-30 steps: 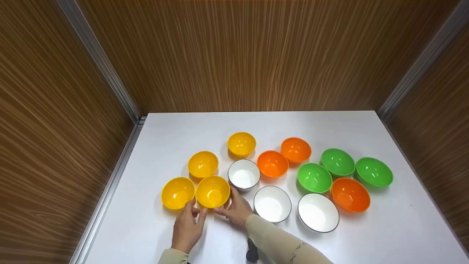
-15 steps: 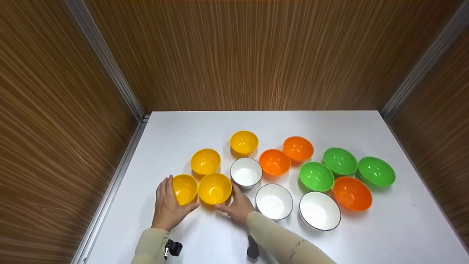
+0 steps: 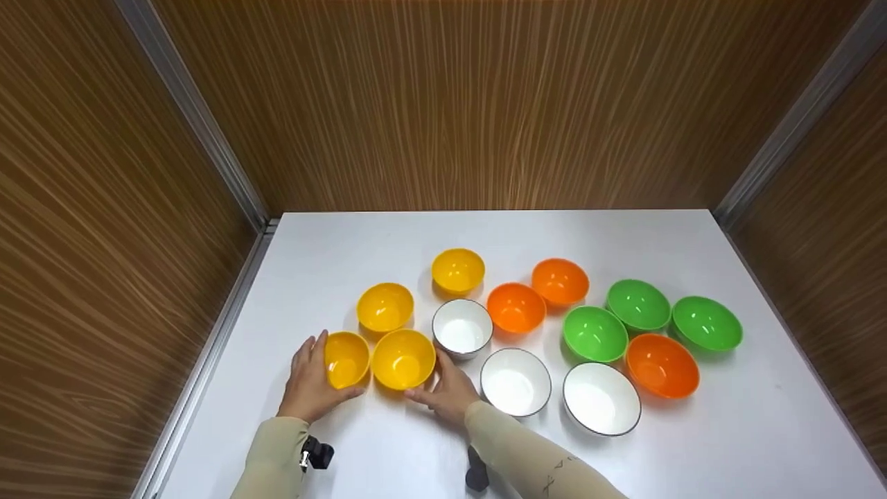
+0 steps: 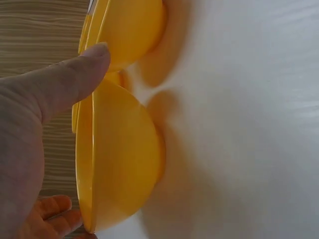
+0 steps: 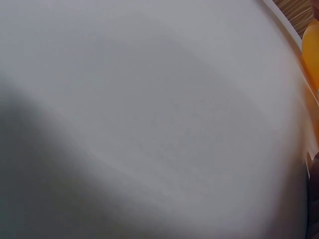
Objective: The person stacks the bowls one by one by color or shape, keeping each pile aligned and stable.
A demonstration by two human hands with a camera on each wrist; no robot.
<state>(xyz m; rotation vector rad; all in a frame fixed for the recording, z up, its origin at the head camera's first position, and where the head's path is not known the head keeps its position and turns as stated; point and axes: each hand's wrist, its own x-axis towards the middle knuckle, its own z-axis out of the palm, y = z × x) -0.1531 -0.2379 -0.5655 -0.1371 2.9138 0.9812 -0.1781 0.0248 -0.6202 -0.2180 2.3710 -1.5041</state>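
Left hand (image 3: 308, 383) on my feed gripping the leftmost yellow bowl (image 3: 348, 360), right hand (image 3: 449, 393) clasping a 2nd yellow bowl (image 3: 404, 360) beside it, 3 white bowls (image 3: 515, 382) nearby

No legible text; only unreadable dark marks (image 3: 549, 480) on right sleeve (image 3: 523, 445).

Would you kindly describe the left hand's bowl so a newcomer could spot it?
On the white table, yellow bowls gather at left. In their front pair, it is the left bowl, leftmost of all, partly hidden by the left hand.
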